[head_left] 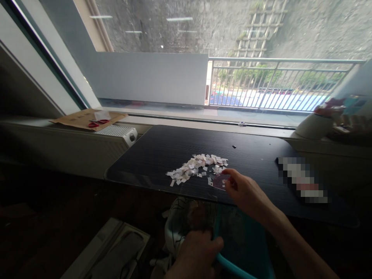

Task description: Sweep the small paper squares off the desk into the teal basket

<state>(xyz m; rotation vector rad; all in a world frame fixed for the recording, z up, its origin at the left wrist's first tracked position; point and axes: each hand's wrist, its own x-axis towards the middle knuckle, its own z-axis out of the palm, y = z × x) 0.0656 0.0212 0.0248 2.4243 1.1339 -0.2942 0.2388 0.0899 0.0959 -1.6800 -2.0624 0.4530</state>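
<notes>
A heap of small cut white paper pieces (188,169) lies spread across the dark table (145,155). At its right end, my right hand (242,190) has its fingers curled over a thin, see-through pinkish plastic sheet (217,181), which lies low against the tabletop with a few paper bits around it. Below the table's front edge, my left hand (194,254) is closed around the rim of a teal plastic bin (235,267). Shadow hides most of the bin's inside and some fingers of the left hand.
Red-handled scissors (99,123) rest on a brown paper envelope (78,118) on the left ledge, above a white radiator (128,136). A blurred-out flat object (302,180) lies at the table's right. A pale round container (312,126) stands by the window.
</notes>
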